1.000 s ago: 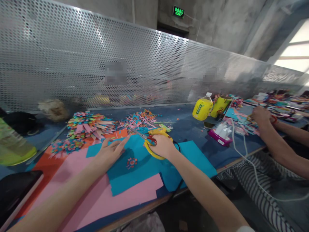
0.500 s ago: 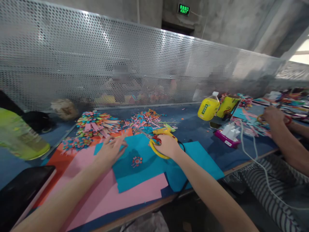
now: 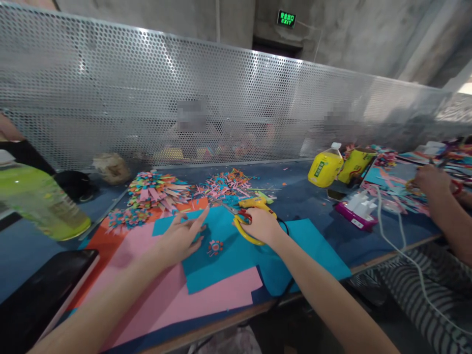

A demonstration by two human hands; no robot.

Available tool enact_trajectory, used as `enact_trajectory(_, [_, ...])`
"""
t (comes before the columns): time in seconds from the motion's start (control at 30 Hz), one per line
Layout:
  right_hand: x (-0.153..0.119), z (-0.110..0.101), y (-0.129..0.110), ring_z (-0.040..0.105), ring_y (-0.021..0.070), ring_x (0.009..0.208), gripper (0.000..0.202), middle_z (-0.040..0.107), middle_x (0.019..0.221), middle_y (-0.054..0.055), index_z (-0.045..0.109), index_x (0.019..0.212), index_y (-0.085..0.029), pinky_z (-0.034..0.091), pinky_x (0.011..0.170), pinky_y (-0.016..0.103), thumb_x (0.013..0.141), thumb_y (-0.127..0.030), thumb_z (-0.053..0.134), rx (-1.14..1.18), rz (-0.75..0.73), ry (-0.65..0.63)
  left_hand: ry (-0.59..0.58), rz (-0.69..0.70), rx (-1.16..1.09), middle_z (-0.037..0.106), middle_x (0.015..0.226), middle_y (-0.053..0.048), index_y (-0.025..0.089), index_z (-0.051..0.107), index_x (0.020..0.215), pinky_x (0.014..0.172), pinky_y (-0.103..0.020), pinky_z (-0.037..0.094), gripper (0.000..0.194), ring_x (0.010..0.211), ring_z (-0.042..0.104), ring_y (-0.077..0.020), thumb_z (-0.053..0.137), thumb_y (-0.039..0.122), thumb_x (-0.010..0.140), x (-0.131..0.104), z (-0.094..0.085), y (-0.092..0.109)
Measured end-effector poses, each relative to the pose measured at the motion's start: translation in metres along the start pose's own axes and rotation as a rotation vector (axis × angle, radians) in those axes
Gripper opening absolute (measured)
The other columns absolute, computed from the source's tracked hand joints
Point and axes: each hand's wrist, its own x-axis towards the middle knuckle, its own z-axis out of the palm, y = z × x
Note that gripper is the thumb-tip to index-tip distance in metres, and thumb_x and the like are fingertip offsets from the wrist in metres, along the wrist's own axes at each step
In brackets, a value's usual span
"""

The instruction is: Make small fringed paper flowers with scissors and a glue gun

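Observation:
My right hand (image 3: pixel 262 227) grips a pair of scissors (image 3: pixel 244 234) with yellow and red handles, blades pointing away to the left over the blue paper (image 3: pixel 210 278). Just behind it lies a yellow glue gun (image 3: pixel 252 202), partly hidden. My left hand (image 3: pixel 180 240) hovers at the blue paper's left side, fingers spread, index finger stretched forward, holding nothing. A small curled paper flower (image 3: pixel 215 247) in pink, orange and blue sits on the blue paper, right of my left fingertips and apart from them. Underneath are pink paper (image 3: pixel 158 305) and orange paper (image 3: pixel 96 246).
Fringed paper flowers (image 3: pixel 157 189) and a heap of paper scraps (image 3: pixel 228 186) lie behind my hands. A green bottle (image 3: pixel 44 201) and black case (image 3: pixel 44 290) stand left. To the right are a yellow bottle (image 3: pixel 325 167), purple power strip (image 3: pixel 356 219) and a co-worker's hand (image 3: pixel 433 182).
My left hand has shifted slightly right, closer to the paper flower, with its fingers spread. The right hand keeps its hold on the scissors. The whole view has turned slightly left.

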Motion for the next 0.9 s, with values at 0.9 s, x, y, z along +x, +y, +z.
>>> enact_trajectory(0.9, [0.003, 0.007, 0.005, 0.061, 0.0205, 0.083, 0.044, 0.066, 0.088, 0.006, 0.060, 0.089, -0.018, 0.040, 0.063, 0.025, 0.072, -0.057, 0.050, -0.037, 0.008, 0.012, 0.165, -0.222, -0.107, 0.068, 0.089, -0.005, 0.022, 0.032, 0.130, 0.076, -0.037, 0.047, 0.045, 0.087, 0.061, -0.0231, 0.039, 0.022, 0.085, 0.002, 0.006, -0.013])
